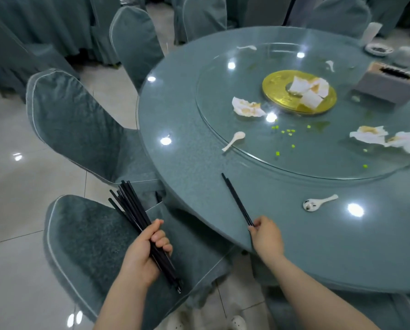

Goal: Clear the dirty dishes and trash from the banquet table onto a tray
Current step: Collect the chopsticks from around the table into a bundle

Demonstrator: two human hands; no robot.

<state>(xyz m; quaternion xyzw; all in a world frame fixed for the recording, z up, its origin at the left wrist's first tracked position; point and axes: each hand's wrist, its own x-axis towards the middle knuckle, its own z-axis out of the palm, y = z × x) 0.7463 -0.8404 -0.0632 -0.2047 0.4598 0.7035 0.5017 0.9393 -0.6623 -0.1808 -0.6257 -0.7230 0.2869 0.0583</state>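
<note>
Chopsticks fill both hands at the edge of the round banquet table [199, 129]. The left hand [146, 253] is curled round a bundle of black chopsticks [130, 206], which fans up and away over the seat of a covered chair [85, 234] just beside the table. The right hand [266, 234] rests at the table's near rim and pinches the near ends of a pair of black chopsticks [236, 198]; the pair lies along the tablecloth, pointing away toward the glass turntable [318, 167]. To the right of that pair, a soiled white spoon [318, 203] lies on the cloth, well apart from the hand. A second white spoon [233, 140] lies across the near left rim of the turntable, its handle end over the edge. On the glass lie a crumpled stained napkin [247, 106], two more used napkins [387, 140] at the right, and scattered green food bits [288, 131]. At the centre, a gold disc [274, 91] bears further crumpled napkins. A tissue box [389, 84] stands behind it on the right, and small white dishes [379, 49] sit at the far edge, blurred.
</note>
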